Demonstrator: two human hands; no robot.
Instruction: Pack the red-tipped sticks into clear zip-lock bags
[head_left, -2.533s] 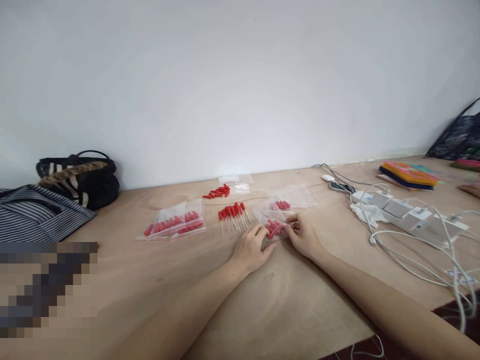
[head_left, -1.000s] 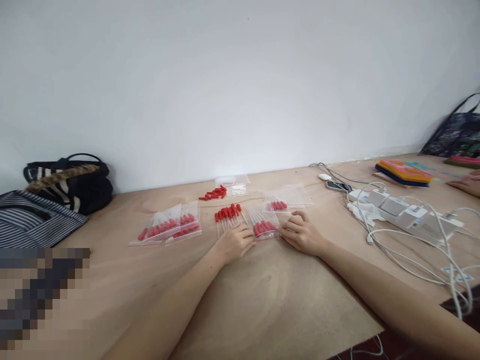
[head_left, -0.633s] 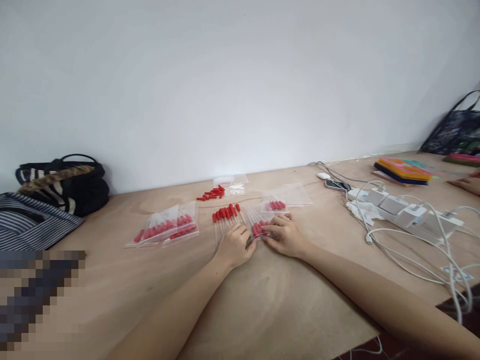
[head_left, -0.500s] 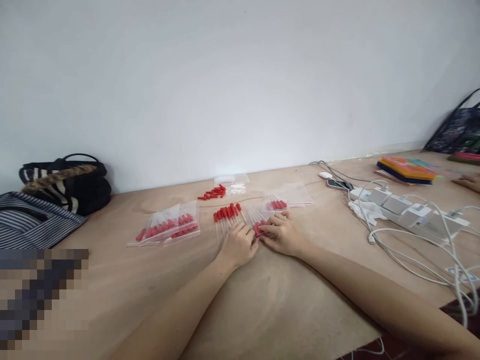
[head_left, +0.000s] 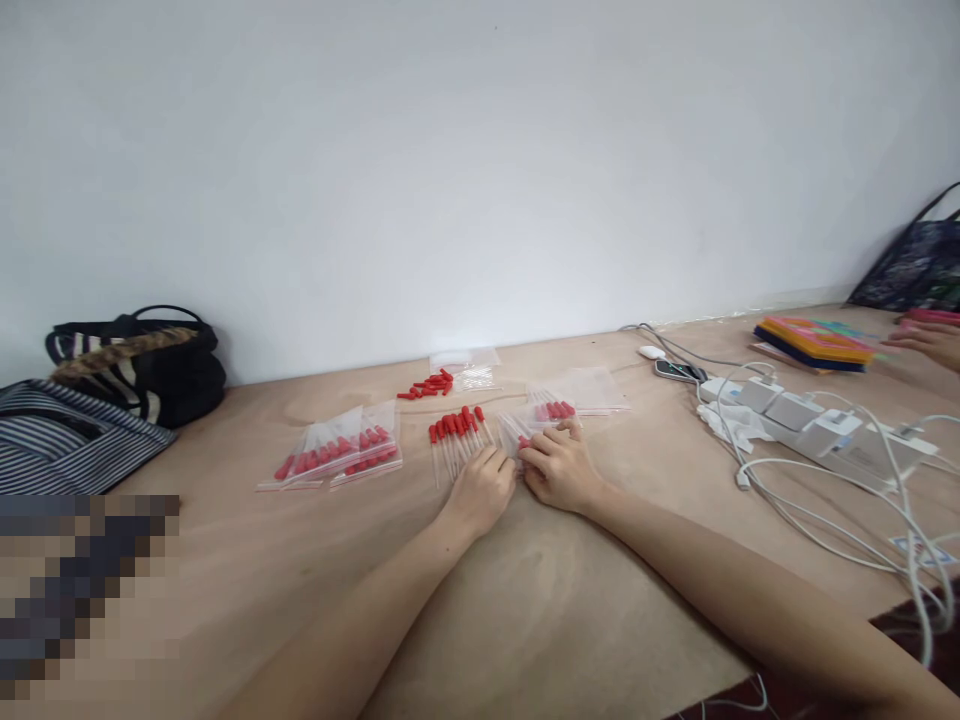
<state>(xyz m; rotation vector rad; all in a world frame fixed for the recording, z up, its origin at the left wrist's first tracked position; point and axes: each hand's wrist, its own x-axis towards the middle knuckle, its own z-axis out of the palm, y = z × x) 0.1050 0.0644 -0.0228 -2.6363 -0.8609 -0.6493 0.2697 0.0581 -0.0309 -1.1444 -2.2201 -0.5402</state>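
Observation:
My left hand (head_left: 484, 486) and my right hand (head_left: 559, 468) are closed side by side on the lower edge of a clear bag (head_left: 513, 428), which holds thin clear sticks with red ends. My fingers partly cover it. Just left of it lie several loose red-tipped droppers (head_left: 455, 424), their clear stems pointing toward me. Further left are filled clear bags (head_left: 322, 452). Behind my right hand rests another filled bag (head_left: 553, 408), beside flat clear bags (head_left: 592, 388).
Loose red caps (head_left: 427, 384) and a bag of clear tubes (head_left: 472, 372) lie toward the wall. Right are a power strip with chargers (head_left: 829, 432), cables, a phone (head_left: 679, 370) and coloured sheets (head_left: 814, 342). Bags (head_left: 142, 365) stand left. Another person's hand (head_left: 930, 338) shows far right.
My fingers have shifted slightly along the bag's lower edge, and my right hand covers more of its red ends. The other person's hand at the far right has moved up and inward.

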